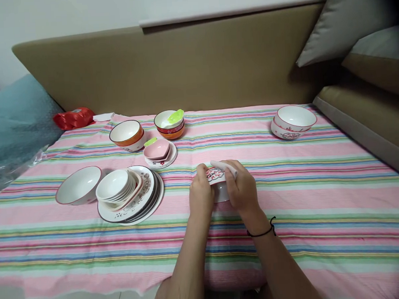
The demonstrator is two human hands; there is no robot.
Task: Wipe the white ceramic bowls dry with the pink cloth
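Both my hands grip a small white bowl with a red pattern (217, 177), tilted on its side above the striped cloth (287, 198). My left hand (200, 194) clasps its left side with the fingers curled. On the bowl's right side my right hand (242, 188) wraps round it; a black band circles that wrist. To the left lies a stack of plates (145, 202) with small white dishes (113, 185) nested on top.
A white bowl (78, 185) sits far left. Behind are an orange-and-white bowl (126, 134), stacked bowls with a green spoon (169, 123), a pink heart-shaped dish on saucers (158, 151), and a white patterned bowl (292, 121) back right. Red packet (73, 118) at back left.
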